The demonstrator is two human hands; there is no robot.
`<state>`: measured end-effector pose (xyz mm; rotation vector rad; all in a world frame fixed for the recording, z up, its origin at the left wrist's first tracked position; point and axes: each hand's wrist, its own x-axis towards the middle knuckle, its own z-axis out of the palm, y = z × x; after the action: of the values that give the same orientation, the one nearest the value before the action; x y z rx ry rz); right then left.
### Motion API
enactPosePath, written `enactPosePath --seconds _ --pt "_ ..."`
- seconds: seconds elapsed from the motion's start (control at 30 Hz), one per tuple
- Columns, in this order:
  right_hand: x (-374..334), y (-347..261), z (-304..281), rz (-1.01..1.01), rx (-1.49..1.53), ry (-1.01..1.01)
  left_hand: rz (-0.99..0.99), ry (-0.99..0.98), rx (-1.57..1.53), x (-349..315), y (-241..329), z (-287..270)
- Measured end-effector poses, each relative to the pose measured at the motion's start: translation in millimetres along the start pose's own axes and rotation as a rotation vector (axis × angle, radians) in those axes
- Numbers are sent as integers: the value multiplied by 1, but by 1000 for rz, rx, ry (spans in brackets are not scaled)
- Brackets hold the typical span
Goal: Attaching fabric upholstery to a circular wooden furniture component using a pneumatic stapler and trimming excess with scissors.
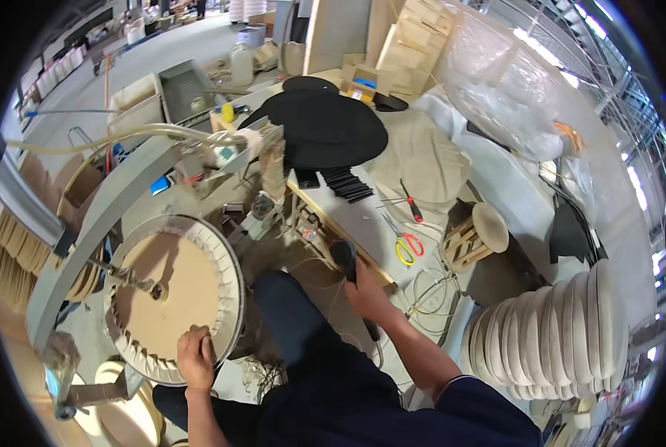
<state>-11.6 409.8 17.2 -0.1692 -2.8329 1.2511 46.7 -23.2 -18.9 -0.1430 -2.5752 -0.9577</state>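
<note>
A round tan board (173, 272) lies at the left under a metal press arm (94, 223), whose screw (135, 281) bears on its middle. Pale fabric (217, 261) is folded over the board's rim in pleats all round. At the near edge my left hand (196, 357) is closed, fingers pinched on the fabric edge. My right hand (366, 290) grips a black handheld tool, apparently a staple gun (342, 255), held over the bench's near edge, apart from the board. Its working end is hard to make out.
Yellow-and-red-handled scissors (407, 247) and a red-handled screwdriver (413, 210) lie on the bench beside black strips (348, 185). Black round pieces (333, 123) are piled behind. A stack of beige round cushions (549, 335) stands right; coiled thin hose (429, 294) lies nearer.
</note>
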Motion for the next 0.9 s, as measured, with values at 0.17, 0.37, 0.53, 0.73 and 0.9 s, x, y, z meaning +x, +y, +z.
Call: enactPosePath --seconds 0.17,0.37,0.53,0.73,0.9 --pt "40 42 -16 65 -136 107 -31 -43 -26 -5 -11 -4" --pt "117 105 21 76 -530 157 -64 -14 88 -18 -13 -19" --pt "123 175 -18 -444 -389 468 -205 57 146 -4 -4 4" --pt "118 268 -82 36 -613 324 -150 73 332 -13 28 19" --pt "93 283 -98 116 -764 155 -205 102 218 -7 36 42"
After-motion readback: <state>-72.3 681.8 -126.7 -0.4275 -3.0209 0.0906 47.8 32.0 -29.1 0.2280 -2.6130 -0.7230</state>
